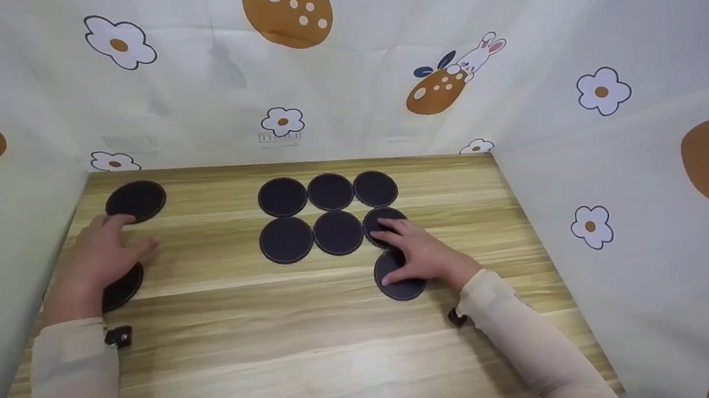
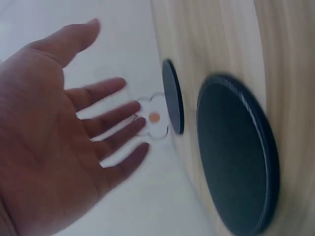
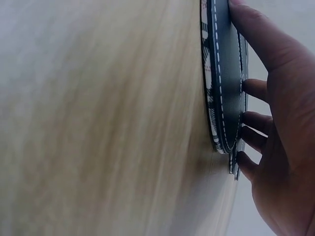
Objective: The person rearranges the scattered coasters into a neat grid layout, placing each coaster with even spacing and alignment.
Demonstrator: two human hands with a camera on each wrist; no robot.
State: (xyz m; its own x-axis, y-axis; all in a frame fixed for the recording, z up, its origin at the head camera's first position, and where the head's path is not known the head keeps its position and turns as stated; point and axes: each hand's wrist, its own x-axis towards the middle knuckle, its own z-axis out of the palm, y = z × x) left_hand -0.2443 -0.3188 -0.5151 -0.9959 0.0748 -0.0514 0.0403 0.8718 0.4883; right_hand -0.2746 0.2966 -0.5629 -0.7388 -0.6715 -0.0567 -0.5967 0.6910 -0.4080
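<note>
Black round coasters with stitched edges lie flat on the wooden table. My left hand (image 1: 93, 261) hovers with spread fingers over the left side, between a far coaster (image 1: 139, 198) and a nearer coaster (image 1: 125, 289) that it partly hides. In the left wrist view, its palm holds nothing and stands apart from both coasters. My right hand (image 1: 427, 253) has its thumb on a single front coaster (image 1: 408, 291). Its extended fingers rest on the coaster (image 1: 385, 212) just behind that one. The right wrist view shows a patterned rim on the nearest coaster (image 3: 226, 93).
More coasters make up two rows at the table's middle, with a back-row coaster (image 1: 282, 196) and a front-row coaster (image 1: 286, 240) at their left ends. Printed fabric walls (image 1: 356, 136) enclose the wooden table (image 1: 278, 354) at the back and both sides.
</note>
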